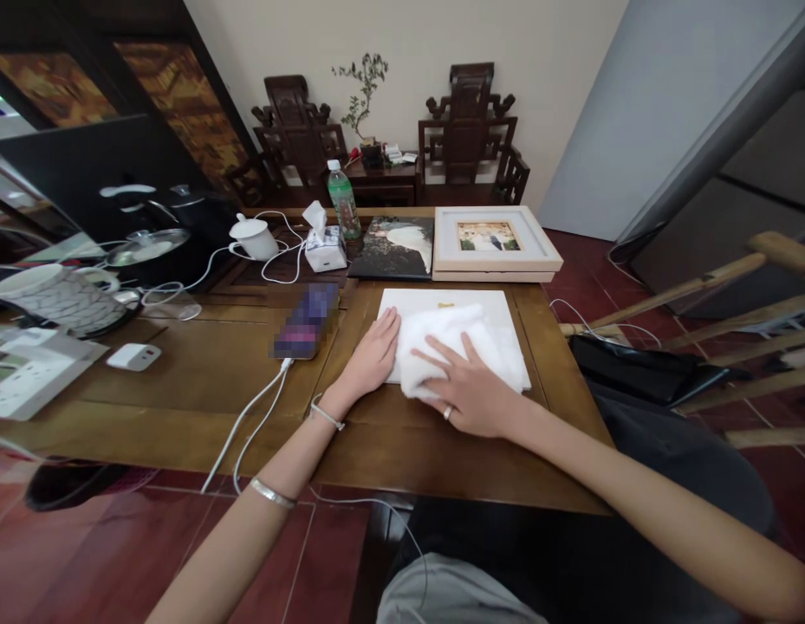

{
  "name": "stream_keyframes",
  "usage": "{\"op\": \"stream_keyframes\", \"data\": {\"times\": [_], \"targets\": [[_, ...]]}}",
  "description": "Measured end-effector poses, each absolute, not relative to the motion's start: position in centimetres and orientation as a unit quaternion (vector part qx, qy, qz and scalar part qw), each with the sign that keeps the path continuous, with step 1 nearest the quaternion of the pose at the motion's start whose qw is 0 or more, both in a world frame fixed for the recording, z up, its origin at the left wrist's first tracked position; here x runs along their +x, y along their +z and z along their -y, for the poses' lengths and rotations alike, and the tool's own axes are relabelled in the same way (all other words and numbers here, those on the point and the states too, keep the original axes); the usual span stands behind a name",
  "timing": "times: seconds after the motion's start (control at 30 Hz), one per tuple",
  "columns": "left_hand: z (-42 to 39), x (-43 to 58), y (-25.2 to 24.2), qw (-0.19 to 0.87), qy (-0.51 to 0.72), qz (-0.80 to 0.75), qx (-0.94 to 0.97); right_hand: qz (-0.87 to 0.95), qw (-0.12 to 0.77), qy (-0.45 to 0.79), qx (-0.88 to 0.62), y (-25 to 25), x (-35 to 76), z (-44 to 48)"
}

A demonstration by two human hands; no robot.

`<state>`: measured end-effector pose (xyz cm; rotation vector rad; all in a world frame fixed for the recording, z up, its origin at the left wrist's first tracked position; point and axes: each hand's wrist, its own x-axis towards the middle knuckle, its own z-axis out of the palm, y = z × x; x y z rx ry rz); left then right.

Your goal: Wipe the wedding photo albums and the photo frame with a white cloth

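Your right hand (pixel 470 390): fingers spread over cloth (pixel 447 324) atop board (pixel 498 301) | your left hand (pixel 372 354): fingers together, at board's left edge | phone (pixel 306 322): left of board

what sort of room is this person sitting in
Probably a home sitting or dining room: two carved wooden chairs stand against the wall, a potted plant sits between them, and a teacup and tissue box share the wooden table.
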<state>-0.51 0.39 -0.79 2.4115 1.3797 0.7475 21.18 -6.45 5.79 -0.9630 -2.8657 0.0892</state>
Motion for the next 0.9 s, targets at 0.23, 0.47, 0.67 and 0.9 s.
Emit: {"op": "stream_keyframes", "data": {"times": [0.23,0.47,0.67,0.9], "targets": [[-0.3,-0.4,-0.5,0.146,0.266,-0.48,0.823,0.924,0.071,0.024,-0.375,5.8,20.4,-1.7],[0.3,0.0,0.8,0.245,0.385,-0.507,0.731,0.923,0.062,-0.004,-0.38,5.3,18.7,-3.2],[0.4,-0.2,0.9,0.269,0.465,-0.487,0.689,0.97,0.061,0.034,-0.233,6.1,17.9,1.6],[0.8,0.2,0.9,0.203,0.382,-0.494,0.754,0.964,0.052,0.134,-0.225,8.4,21.1,5.7]]}}
